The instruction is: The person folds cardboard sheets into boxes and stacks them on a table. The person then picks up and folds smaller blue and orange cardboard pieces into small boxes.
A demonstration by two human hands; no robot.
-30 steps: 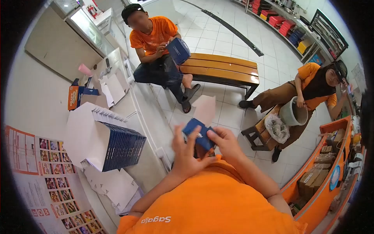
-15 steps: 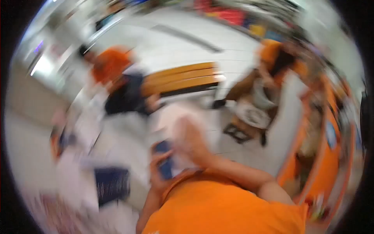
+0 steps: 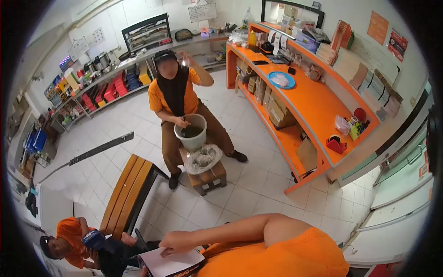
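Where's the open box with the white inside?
In the head view, the open box is at the bottom, left of centre, with the wearer's right hand over it and the wearer's orange shirt just to its right.

You are seeing pale lettering along the dark side of the box before you, but it is staying too small to read surely. The whiteboard, the orange poster and the red poster are bearing marks, none coming out legible.
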